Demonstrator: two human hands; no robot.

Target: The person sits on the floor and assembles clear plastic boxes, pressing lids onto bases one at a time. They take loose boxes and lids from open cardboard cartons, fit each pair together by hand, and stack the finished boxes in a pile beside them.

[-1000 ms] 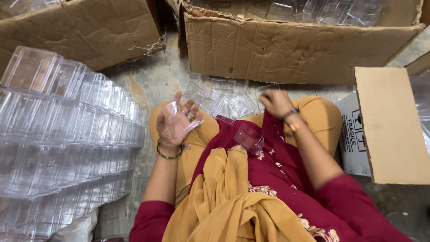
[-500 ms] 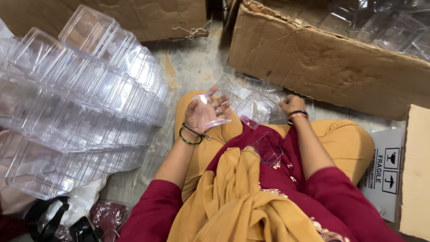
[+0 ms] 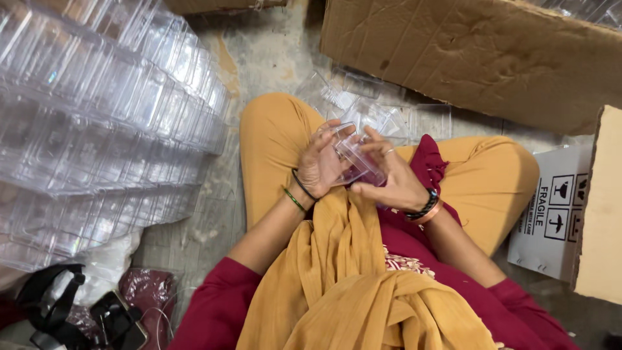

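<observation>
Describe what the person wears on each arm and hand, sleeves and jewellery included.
Both arms have dark red sleeves ending above the elbow. The left hand has two thin bangles at its wrist, one black, one green. The right hand has a black beaded bracelet beside an orange bangle, and a thin ring on one of its fingers.

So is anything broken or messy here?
Nothing looks broken. Loose clear plastic pieces lie scattered on the floor by the knees, unlike the neat stacked clear boxes. The cardboard box is creased and dented. Both hands, left hand and right hand, hold one clear box.
</observation>
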